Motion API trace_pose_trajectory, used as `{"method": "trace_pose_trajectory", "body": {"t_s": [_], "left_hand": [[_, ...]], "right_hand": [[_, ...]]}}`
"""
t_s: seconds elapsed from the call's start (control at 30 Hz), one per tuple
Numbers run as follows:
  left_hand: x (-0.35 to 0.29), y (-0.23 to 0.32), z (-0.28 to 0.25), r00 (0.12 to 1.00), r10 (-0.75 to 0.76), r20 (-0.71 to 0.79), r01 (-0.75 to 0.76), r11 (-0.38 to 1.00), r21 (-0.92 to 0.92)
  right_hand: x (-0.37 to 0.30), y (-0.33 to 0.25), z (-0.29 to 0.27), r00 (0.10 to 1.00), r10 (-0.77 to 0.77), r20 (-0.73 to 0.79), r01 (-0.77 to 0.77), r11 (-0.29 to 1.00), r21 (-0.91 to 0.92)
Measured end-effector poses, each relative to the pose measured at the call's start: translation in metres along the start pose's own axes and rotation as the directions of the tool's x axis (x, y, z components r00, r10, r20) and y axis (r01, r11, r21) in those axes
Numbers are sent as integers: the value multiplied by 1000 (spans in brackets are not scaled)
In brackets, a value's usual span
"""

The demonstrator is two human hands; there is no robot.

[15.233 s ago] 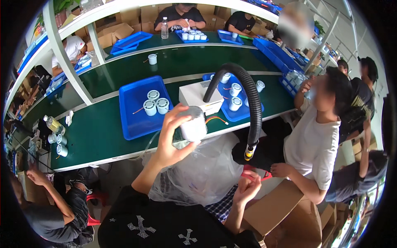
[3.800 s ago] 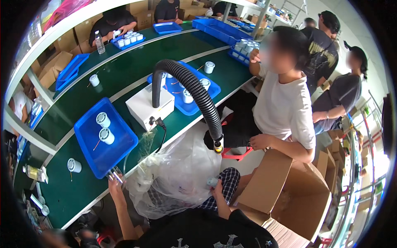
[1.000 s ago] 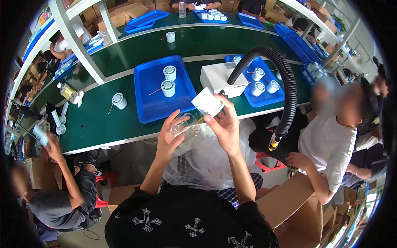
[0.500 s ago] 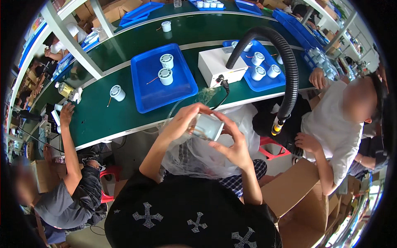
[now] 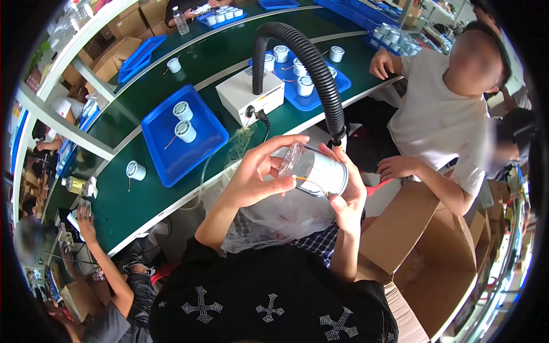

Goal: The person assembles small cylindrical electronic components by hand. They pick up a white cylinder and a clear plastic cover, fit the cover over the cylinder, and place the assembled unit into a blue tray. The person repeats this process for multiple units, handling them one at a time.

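In front of my chest I hold a white cylindrical unit (image 5: 325, 172), tilted on its side, with thin wires running along it. My right hand (image 5: 351, 194) is wrapped round its wider end. My left hand (image 5: 251, 178) closes on crinkled clear plastic (image 5: 292, 160) at the other end, its thumb near the orange wire. Whether this plastic is a bag or a cover I cannot tell. The tip of the black flexible hose (image 5: 329, 94) comes down right behind my right fingers. Below my hands a large clear plastic bag (image 5: 269, 220) spreads over my lap.
A blue tray (image 5: 210, 150) with two white units stands on the green bench, another unit (image 5: 136, 170) left of it. Beside the hose's white box (image 5: 229, 103) lies a second blue tray (image 5: 342, 86). An open carton (image 5: 400, 234) is at my right. Co-workers sit on both sides.
My view has swung to the right. The unit has turned in my hands, so its side and orange wire now show. My left fingers have moved onto the clear plastic at its end.
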State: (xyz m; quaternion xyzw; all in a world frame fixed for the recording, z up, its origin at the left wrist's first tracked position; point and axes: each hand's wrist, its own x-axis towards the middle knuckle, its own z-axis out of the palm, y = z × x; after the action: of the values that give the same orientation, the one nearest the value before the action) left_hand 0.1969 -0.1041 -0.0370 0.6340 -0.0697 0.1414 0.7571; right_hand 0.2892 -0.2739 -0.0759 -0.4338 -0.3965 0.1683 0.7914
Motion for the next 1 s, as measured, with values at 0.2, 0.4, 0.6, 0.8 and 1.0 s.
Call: {"method": "trace_pose_trajectory", "body": {"t_s": [0.2, 0.4, 0.6, 0.8, 1.0], "left_hand": [[7, -8, 5, 998, 54, 18, -56, 988, 141], [7, 0, 20, 957, 279, -74, -209, 847, 489], [11, -13, 20, 781, 607, 149, -408, 315, 857], [15, -14, 18, 912, 385, 139, -299, 395, 869], [12, -15, 17, 884, 445, 143, -286, 272, 919]], "right_hand": [[-3, 2, -13, 1000, -29, -1, 29, 999, -17], [0, 4, -13, 996, -44, -76, 48, 998, 49], [0, 2, -5, 987, 6, -163, 1, 999, 42], [-5, 7, -7, 956, 101, -276, -100, 995, 15], [-7, 10, -1, 955, 98, -282, -122, 990, -69]]}}
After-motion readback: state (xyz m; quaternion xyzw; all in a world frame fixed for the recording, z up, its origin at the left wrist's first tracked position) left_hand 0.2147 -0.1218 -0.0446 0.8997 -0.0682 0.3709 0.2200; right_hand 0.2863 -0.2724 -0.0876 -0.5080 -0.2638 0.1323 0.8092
